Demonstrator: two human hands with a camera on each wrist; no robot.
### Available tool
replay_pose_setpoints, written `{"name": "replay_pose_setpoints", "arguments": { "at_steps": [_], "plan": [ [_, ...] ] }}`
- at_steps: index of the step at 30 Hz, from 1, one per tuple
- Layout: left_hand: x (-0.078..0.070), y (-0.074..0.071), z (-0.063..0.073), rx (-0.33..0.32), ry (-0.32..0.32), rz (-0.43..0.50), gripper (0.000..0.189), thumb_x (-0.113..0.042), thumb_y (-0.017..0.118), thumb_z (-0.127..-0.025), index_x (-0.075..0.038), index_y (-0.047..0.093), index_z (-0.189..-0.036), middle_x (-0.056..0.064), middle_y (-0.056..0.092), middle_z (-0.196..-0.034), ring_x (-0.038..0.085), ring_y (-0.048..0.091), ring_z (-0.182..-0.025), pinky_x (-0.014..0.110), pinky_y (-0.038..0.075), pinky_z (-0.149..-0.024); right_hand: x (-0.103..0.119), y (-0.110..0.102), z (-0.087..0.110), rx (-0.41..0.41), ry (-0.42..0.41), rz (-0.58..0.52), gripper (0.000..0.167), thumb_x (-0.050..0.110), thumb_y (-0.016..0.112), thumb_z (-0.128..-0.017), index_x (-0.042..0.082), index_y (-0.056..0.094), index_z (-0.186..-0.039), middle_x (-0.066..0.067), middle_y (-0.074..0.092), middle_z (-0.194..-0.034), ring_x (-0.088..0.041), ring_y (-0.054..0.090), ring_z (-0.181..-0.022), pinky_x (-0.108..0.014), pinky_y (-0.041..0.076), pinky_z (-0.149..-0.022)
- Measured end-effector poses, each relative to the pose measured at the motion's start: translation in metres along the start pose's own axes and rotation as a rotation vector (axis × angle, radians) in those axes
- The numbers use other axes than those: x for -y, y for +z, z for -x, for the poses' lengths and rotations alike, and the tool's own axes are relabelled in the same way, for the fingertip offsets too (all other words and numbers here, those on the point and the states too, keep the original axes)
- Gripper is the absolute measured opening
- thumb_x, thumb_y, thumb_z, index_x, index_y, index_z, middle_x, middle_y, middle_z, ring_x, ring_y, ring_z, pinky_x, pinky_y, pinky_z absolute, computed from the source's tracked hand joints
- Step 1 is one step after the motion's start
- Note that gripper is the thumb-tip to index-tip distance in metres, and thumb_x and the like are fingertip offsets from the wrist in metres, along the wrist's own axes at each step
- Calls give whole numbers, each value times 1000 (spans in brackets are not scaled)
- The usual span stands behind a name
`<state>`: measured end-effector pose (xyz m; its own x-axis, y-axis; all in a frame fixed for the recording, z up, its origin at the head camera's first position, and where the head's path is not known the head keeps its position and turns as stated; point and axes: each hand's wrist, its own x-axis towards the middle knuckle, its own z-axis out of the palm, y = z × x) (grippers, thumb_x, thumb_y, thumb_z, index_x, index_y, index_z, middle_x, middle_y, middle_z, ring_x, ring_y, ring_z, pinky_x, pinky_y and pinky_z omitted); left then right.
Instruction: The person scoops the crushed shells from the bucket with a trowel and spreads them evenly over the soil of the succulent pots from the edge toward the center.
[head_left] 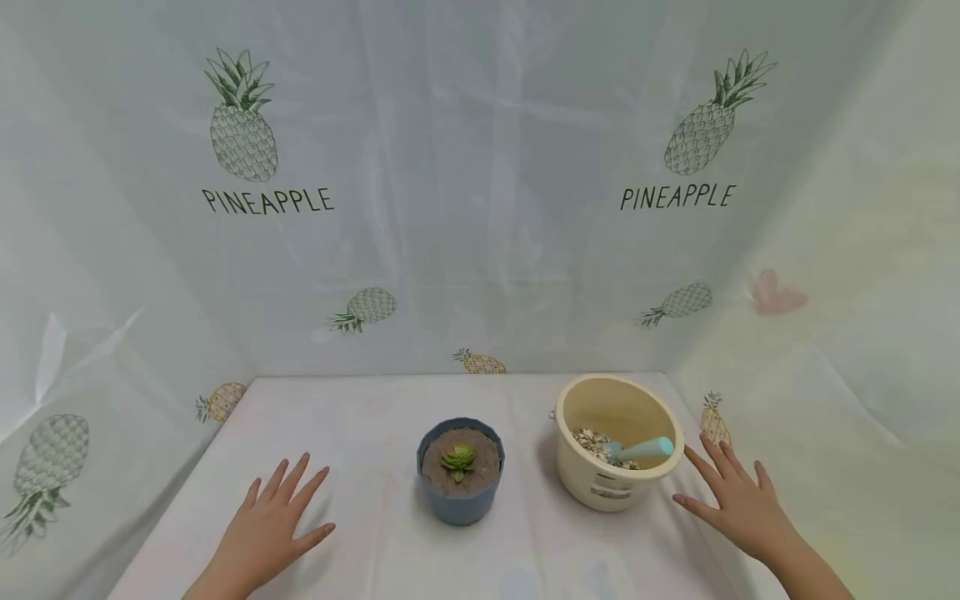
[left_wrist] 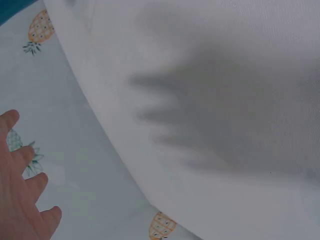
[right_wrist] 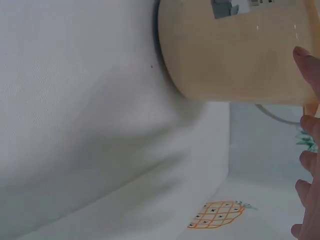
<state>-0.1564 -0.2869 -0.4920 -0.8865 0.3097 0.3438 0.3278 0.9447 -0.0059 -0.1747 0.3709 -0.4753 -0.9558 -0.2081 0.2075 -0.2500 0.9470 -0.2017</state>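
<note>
My left hand (head_left: 267, 531) is held over the left side of the table with its fingers spread and nothing in it. To its right stands a blue-grey pot (head_left: 460, 507) filled with brown soil, a small green succulent (head_left: 458, 459) at its middle. My right hand (head_left: 738, 504) hovers just right of a cream bucket (head_left: 600, 483), fingers spread and holding nothing. Inside the bucket lie a pale, crumbly mix (head_left: 592, 442) and a tool with a light turquoise handle (head_left: 647, 449); the tool's head is partly buried. The right wrist view shows the bucket's side (right_wrist: 235, 55) close to the fingers.
A white cloth covers the table (head_left: 360, 450). Sheets printed with pineapples hang as a back wall (head_left: 465, 208) and side walls (head_left: 862, 350) around it. A thin wire handle (right_wrist: 275, 116) shows beside the bucket in the right wrist view.
</note>
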Motion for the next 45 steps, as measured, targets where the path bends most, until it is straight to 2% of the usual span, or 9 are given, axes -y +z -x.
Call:
{"name": "replay_pose_setpoints", "arguments": {
  "at_steps": [3, 8, 13, 17, 22, 26, 31, 40, 45],
  "plan": [
    [-3, -3, -2, 11, -8, 10, 77, -61, 71, -79, -16, 54, -140, 18, 41, -148, 45, 38, -132, 70, 29, -98, 2, -5, -2, -25, -4, -35, 83, 51, 65, -89, 15, 27, -155, -16, 10, -161, -46, 10, -143, -77, 5, -100],
    [-6, -5, -4, 20, -24, 23, 77, -62, 68, -81, -15, 53, -141, 19, 39, -149, 46, 36, -133, 69, 29, -99, 8, -20, -9, -122, -33, -101, 82, 42, 72, -87, 11, 34, -152, -26, 32, -150, -53, 34, -128, -74, 26, -91],
    [-12, -7, -11, 67, -57, 44, 77, -61, 66, -83, -14, 51, -143, 21, 37, -150, 46, 35, -134, 68, 29, -101, 19, -34, -16, -113, 6, -243, 80, 39, 71, -89, 9, 32, -152, -27, 34, -149, -55, 29, -131, -74, 29, -89],
    [-18, -11, -25, 80, -39, 67, 77, -61, 66, -84, -14, 49, -144, 21, 37, -150, 46, 35, -134, 68, 30, -100, 30, -42, -23, -105, 55, -328, 80, 38, 71, -89, 5, 32, -151, -27, 36, -146, -51, 35, -129, -72, 32, -89],
    [-28, -15, -50, 75, 3, 118, 81, -57, 70, -82, -13, 46, -146, 21, 37, -150, 46, 38, -133, 68, 33, -97, 42, -45, -33, -101, 90, -353, 79, 37, 74, -88, -1, 37, -146, -27, 44, -139, -44, 51, -113, -61, 44, -84],
    [-43, -18, -69, 103, 17, 217, 85, -51, 75, -81, -11, 41, -149, 21, 36, -150, 47, 39, -131, 64, 36, -98, 47, -43, -36, -75, 112, -332, 78, 37, 76, -86, -3, 41, -143, -27, 52, -130, -39, 59, -99, -49, 52, -70],
    [-66, -22, -92, 160, 0, 323, 84, -49, 74, -83, -14, 38, -151, 17, 36, -152, 41, 39, -133, 58, 40, -98, 50, -41, -40, -67, 108, -340, 71, 30, 79, -84, -5, 48, -137, -27, 57, -122, -27, 61, -87, -34, 50, -61],
    [-115, -35, -126, 175, 20, 399, 70, -44, 74, -85, -16, 48, -144, 11, 42, -148, 34, 43, -132, 54, 40, -100, 56, -42, -49, -66, 102, -308, 52, 15, 78, -84, -7, 58, -127, -22, 66, -107, -17, 59, -73, -28, 46, -52],
    [-141, -38, -136, 171, 48, 567, 60, -38, 73, -88, -12, 54, -138, 8, 52, -138, 29, 49, -127, 50, 42, -100, 57, -41, -52, -56, 107, -306, 48, 10, 77, -83, -8, 60, -124, -19, 69, -99, -18, 62, -72, -29, 47, -53]
  ]
}}
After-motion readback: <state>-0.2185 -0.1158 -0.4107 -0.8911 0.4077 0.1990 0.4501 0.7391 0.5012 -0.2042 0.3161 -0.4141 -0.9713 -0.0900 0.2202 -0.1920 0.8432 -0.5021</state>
